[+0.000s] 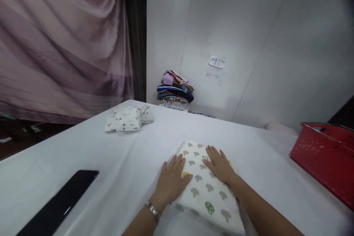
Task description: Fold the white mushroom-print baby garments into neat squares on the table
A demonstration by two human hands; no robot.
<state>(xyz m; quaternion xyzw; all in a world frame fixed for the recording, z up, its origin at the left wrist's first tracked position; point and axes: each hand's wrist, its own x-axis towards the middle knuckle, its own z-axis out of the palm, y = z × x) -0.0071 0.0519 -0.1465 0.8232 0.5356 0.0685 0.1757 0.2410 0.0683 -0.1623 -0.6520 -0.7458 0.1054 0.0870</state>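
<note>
A white cloth with grey, green and yellow mushroom prints point(203, 191) lies folded on the white-covered table point(132, 177) in front of me. My left hand point(171, 179) rests flat on its left side, fingers stretched out; a metal bracelet is on that wrist. On its upper right part lies my right hand point(219, 166), also flat with the fingers apart. Neither hand grips anything. The cloth's near end runs to the lower edge of the view.
Folded patterned cloths point(125, 118) lie near the table's far left edge. A black flat object point(59, 202) is at the front left, and a red basket point(323, 158) stands at the right. Stacked clothes point(175, 90) rise beyond the far edge, by the wall.
</note>
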